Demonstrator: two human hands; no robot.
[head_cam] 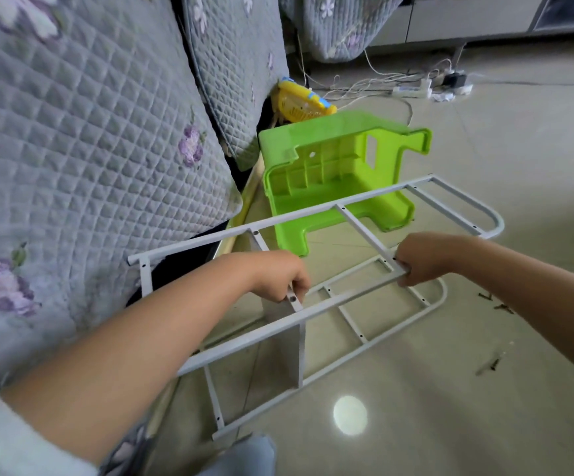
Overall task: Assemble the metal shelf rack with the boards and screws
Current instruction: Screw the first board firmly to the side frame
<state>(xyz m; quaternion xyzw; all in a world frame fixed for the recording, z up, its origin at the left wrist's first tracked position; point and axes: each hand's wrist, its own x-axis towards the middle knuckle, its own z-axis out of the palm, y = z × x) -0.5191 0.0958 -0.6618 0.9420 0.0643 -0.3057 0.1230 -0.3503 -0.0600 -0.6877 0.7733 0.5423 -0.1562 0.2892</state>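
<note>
Head view: left hand (280, 278) and right hand (422, 259) each curl around the upper metal frame (316, 214), held above the lower frame (374, 341) on the floor (450, 407), a board (283, 341) upright between them; green stool (340, 173) beyond.

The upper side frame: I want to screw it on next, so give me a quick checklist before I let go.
1. Left hand grips upper side frame at the board: ok.
2. Right hand grips its near rail: ok.
3. Lower side frame flat on floor: ok.
4. Frame hole lined up with board: cannot tell.
5. Screws near the right hand: ok.
6. Screwdriver in view: not ok.
</note>
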